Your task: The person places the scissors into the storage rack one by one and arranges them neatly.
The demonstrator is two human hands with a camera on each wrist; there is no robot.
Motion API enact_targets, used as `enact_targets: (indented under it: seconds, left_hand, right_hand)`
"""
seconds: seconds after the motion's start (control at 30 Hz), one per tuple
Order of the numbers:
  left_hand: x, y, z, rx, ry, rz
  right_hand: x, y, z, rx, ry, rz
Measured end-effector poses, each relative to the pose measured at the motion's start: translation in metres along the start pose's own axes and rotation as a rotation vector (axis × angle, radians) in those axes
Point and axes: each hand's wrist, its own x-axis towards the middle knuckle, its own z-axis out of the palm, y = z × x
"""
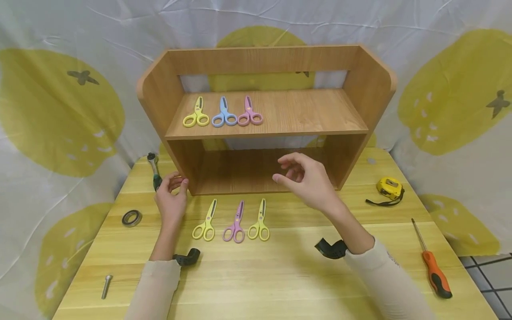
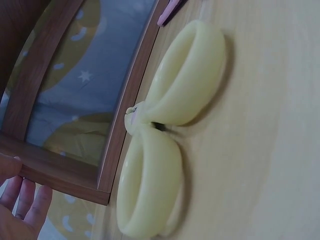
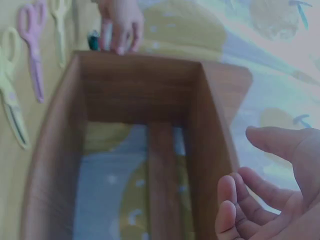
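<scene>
On the upper board of a wooden shelf (image 1: pixel 268 132) lie yellow scissors (image 1: pixel 196 113), blue scissors (image 1: pixel 224 113) and pink scissors (image 1: pixel 249 112) in a row. In front of the shelf, on the table, are another yellow pair of scissors (image 1: pixel 207 222), a pink pair (image 1: pixel 236 223) and a second yellow pair (image 1: pixel 261 222). My left hand (image 1: pixel 172 198) is at the shelf's lower left side, fingers loosely bent beside the panel. My right hand (image 1: pixel 308 180) hovers before the lower compartment with nothing in it, thumb and fingers apart.
To the left lie a ratchet wrench (image 1: pixel 154 171), a bearing ring (image 1: pixel 131 218) and a bolt (image 1: pixel 106 286). At the right are a tape measure (image 1: pixel 390 189) and an orange screwdriver (image 1: pixel 433 271). Black wrist mounts (image 1: pixel 331 249) sit by both forearms.
</scene>
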Motion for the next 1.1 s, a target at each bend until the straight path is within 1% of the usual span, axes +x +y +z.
enact_targets:
  seconds: [0.23, 0.33, 0.53, 0.73, 0.93, 1.1]
  left_hand:
    - [0.002, 0.0, 0.0, 0.013, 0.013, 0.002]
    - [0.002, 0.0, 0.0, 0.009, 0.01, 0.004]
    - [0.003, -0.001, 0.001, 0.003, 0.01, 0.003]
    - [0.002, -0.002, 0.001, 0.006, 0.012, 0.009]
    - [-0.001, -0.001, 0.001, 0.012, 0.012, 0.009]
    - [-0.001, 0.0, 0.001, 0.017, 0.008, 0.003]
  right_hand:
    - [-0.024, 0.013, 0.02, -0.005, -0.031, 0.005]
    - [-0.034, 0.021, 0.029, 0.008, -0.062, 0.036]
    - [-0.052, 0.043, 0.052, 0.025, -0.119, 0.111]
    - [-0.064, 0.058, 0.071, 0.046, -0.145, 0.167]
    - [-0.073, 0.069, 0.088, 0.077, -0.168, 0.241]
    - [-0.076, 0.075, 0.096, 0.061, -0.177, 0.254]
